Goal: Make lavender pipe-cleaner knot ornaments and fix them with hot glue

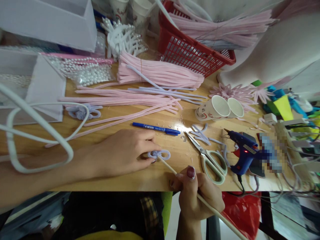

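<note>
At the table's front edge my left hand (132, 150) pinches a small flower of looped lavender pipe cleaner (165, 154) between thumb and fingers, partly covering it. My right hand (200, 196) is closed around a long thin cream stick (222, 218), thumb on top. The stick slants up to the left, and its thin tip meets the flower's centre; whether it is fixed there I cannot tell. Just beyond my left hand lies a blue pen (156, 128). Scissors (208, 158) with pale handles rest, blades apart, beyond my right hand.
Right of the scissors is a blue glue gun (243, 151) with a red light and cable. Paper cups (212, 108) lie behind. Pink pipe cleaners (160, 71), a red basket (197, 55) and pearl beads (92, 73) fill the back. A white cable loop (67, 153) hangs over my left forearm.
</note>
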The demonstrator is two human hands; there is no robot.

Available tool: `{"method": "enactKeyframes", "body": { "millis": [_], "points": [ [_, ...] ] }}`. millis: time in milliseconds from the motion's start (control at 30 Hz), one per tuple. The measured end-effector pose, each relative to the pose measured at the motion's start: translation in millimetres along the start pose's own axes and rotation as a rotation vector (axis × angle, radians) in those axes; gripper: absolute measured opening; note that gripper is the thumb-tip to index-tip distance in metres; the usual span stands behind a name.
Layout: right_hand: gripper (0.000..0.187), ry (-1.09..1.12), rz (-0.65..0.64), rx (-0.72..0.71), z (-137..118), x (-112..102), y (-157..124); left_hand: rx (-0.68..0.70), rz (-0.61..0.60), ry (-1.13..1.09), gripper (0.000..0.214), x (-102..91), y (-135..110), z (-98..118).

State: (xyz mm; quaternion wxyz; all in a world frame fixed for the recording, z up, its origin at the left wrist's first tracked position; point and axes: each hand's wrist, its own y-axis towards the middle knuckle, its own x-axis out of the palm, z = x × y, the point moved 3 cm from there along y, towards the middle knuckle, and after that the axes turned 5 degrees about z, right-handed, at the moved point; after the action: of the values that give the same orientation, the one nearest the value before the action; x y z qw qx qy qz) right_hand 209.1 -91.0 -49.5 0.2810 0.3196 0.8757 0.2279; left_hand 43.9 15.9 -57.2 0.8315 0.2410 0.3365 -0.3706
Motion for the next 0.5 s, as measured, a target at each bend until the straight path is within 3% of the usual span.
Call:
{"method": "enactKeyframes", "body": {
  "millis": [500],
  "points": [
    [0.041,-0.121,-0.046,-0.089,-2.9,-2.0,-2.9,0.010,-0.009,0.005,0.020,-3.3,1.5,2.0]
  ]
}}
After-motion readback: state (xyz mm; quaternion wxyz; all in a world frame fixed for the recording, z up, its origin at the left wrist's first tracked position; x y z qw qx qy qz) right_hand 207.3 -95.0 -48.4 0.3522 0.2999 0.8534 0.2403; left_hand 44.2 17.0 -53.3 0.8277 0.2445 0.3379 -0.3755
